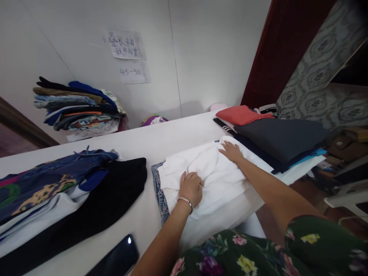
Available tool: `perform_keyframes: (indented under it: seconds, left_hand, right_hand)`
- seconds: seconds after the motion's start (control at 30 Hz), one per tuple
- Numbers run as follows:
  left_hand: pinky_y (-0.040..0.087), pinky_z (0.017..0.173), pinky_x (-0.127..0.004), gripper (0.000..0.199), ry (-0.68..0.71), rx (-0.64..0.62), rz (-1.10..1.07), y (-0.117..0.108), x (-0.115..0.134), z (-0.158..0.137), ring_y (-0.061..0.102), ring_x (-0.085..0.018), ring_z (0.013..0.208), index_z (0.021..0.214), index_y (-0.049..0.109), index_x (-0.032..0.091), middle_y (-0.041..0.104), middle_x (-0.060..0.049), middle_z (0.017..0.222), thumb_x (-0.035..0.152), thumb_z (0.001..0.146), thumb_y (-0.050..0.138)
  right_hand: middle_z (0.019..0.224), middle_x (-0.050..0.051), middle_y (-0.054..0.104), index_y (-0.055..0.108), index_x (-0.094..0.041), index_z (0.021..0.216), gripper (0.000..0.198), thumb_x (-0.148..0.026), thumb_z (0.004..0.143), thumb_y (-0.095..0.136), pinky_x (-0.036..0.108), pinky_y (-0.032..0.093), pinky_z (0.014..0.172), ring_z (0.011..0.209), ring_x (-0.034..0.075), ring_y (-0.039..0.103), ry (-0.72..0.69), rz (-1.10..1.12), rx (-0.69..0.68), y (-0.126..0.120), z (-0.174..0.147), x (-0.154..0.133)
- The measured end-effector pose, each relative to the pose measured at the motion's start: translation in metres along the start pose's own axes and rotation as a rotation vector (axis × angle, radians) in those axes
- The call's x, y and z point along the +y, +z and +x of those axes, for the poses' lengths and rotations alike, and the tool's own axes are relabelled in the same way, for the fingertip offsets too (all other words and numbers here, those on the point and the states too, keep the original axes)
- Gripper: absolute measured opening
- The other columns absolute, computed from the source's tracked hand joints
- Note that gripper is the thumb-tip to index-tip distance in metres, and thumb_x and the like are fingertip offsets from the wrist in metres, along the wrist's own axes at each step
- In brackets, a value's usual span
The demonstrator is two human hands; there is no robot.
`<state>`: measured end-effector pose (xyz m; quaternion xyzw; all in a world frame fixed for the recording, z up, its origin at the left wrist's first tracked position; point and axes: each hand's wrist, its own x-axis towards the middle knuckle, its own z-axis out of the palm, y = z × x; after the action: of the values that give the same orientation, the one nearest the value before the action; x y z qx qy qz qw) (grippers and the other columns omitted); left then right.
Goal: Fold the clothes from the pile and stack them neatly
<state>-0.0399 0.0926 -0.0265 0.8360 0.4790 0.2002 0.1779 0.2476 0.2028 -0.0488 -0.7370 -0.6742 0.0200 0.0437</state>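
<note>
A white garment (212, 172) with a gathered edge at its left end lies spread and creased across the table. My left hand (191, 189), wearing a silver bracelet, is on its left part with fingers curled into the cloth. Further up and right, my right hand (231, 152) lies flat on the garment near its far edge, fingers stretched out. Beneath the white cloth, a blue denim piece (159, 191) sticks out along the left side.
On the right is a stack of folded clothes with a dark grey piece (278, 138) and a red one (243, 115). Dark and patterned clothes (57, 184) lie at left, near a phone (117, 257). A tall clothes pile (83, 107) stands behind the white table (172, 132).
</note>
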Motion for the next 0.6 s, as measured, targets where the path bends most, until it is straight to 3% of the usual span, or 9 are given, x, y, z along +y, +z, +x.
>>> perform_keyframes:
  seconds: [0.1,0.2,0.37,0.47,0.6]
  left_hand:
    - [0.018,0.112,-0.047,0.024,-0.042,-0.068,-0.027,-0.014,0.003,0.000,0.050,-0.020,0.119,0.083,0.064,0.027,0.069,0.001,0.100,0.011,0.075,0.048]
    - [0.030,0.105,-0.045,0.020,-0.073,-0.128,0.005,-0.039,0.008,0.007,0.060,-0.020,0.103,0.088,0.067,0.026,0.070,0.000,0.100,0.027,0.084,0.047]
    - [0.043,0.089,-0.035,0.037,-0.111,-0.095,0.163,-0.068,0.015,0.047,0.062,-0.022,0.097,0.101,0.066,0.021,0.068,-0.006,0.109,0.045,0.089,0.041]
    - [0.045,0.085,-0.036,0.050,-0.186,-0.156,0.225,-0.055,0.020,0.076,0.061,-0.026,0.102,0.109,0.063,0.019,0.063,-0.010,0.118,0.057,0.087,0.038]
    - [0.045,0.086,-0.041,0.062,-0.249,-0.237,0.221,-0.020,0.021,0.102,0.058,-0.031,0.109,0.115,0.059,0.017,0.059,-0.016,0.122,0.065,0.080,0.042]
  right_hand:
    - [0.153,0.006,0.027,0.040,-0.025,0.140,0.054,-0.051,0.094,0.029,0.050,0.019,0.110,0.140,0.025,0.023,-0.014,-0.018,0.028,0.002,0.000,0.001]
    - [0.153,0.006,0.028,0.040,-0.026,0.140,0.053,-0.050,0.094,0.029,0.048,0.019,0.110,0.140,0.024,0.024,-0.024,-0.022,0.045,0.004,-0.001,0.002]
    - [0.152,0.008,0.030,0.043,-0.023,0.138,0.054,-0.051,0.095,0.028,0.048,0.018,0.110,0.139,0.026,0.025,-0.033,0.002,0.064,0.005,-0.002,0.002]
    - [0.151,0.007,0.031,0.043,-0.024,0.138,0.053,-0.050,0.094,0.030,0.048,0.018,0.110,0.139,0.025,0.026,-0.034,0.004,0.066,0.004,-0.003,0.001]
    - [0.151,0.007,0.033,0.044,-0.025,0.137,0.051,-0.050,0.095,0.028,0.046,0.018,0.110,0.138,0.023,0.027,-0.037,0.005,0.089,0.002,-0.004,0.001]
